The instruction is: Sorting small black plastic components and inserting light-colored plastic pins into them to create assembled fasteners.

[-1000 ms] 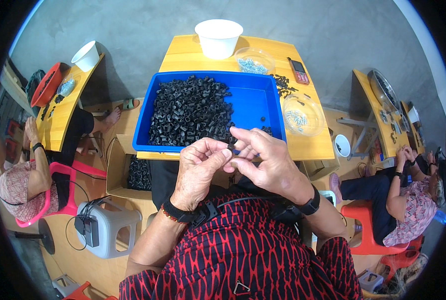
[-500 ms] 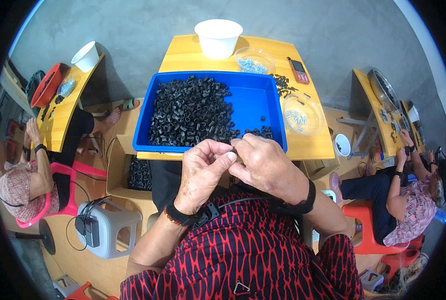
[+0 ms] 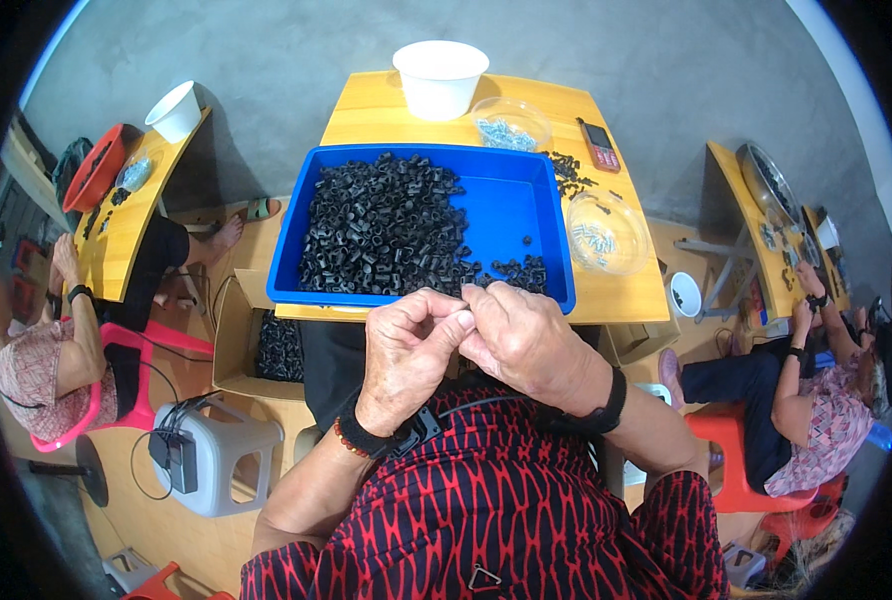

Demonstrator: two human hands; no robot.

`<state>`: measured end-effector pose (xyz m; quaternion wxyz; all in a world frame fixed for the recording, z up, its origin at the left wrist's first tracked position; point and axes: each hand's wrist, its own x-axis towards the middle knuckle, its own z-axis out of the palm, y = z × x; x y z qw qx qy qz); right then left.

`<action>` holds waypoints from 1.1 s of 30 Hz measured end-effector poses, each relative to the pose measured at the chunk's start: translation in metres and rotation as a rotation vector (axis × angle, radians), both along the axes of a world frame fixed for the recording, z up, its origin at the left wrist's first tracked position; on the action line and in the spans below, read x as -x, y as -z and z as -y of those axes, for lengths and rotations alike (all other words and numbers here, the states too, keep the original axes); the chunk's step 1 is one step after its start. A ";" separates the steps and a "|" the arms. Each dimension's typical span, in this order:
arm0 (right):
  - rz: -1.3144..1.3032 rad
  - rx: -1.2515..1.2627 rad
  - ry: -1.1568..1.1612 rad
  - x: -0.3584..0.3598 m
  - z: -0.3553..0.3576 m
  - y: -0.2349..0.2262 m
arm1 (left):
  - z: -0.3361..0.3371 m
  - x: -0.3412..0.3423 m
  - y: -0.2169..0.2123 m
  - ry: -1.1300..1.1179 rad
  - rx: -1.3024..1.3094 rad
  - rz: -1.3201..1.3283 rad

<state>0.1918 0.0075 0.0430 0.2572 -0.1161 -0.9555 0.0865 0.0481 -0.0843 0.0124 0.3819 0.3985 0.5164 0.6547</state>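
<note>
1. Black plastic pieces [image 3: 381,235], too many to count, fill the left of one blue tray [image 3: 511,200] on the yellow counter [image 3: 366,110].
2. Both hands meet just before the tray's near rim: left hand [image 3: 406,355] and right hand [image 3: 526,340] press fingertips together, seemingly pinching one small piece; it is hidden.
3. Likely mid-assembly; the next move would call for a fine, aligned push.
4. Two clear bowls [image 3: 604,232], one white bowl [image 3: 439,78], one red phone [image 3: 599,146].

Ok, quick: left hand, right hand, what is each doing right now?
Left hand: fingers curled shut, pinching something too small to make out, just in front of the blue tray.
Right hand: closed, fingertips meeting the left hand's; what it holds cannot be told.
</note>
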 end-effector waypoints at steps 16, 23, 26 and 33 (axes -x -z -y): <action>0.055 0.668 0.240 0.006 -0.088 -0.012 | 0.012 0.097 -0.003 -0.892 -0.350 0.128; 0.251 0.487 -0.021 0.034 -0.095 0.018 | 0.049 0.175 0.063 -1.212 -0.084 0.363; 0.318 0.448 -0.036 0.044 -0.090 0.020 | 0.044 0.181 0.072 -1.295 0.020 0.352; 0.172 0.439 -0.113 0.040 -0.092 0.026 | 0.042 0.173 0.072 -1.324 0.050 0.198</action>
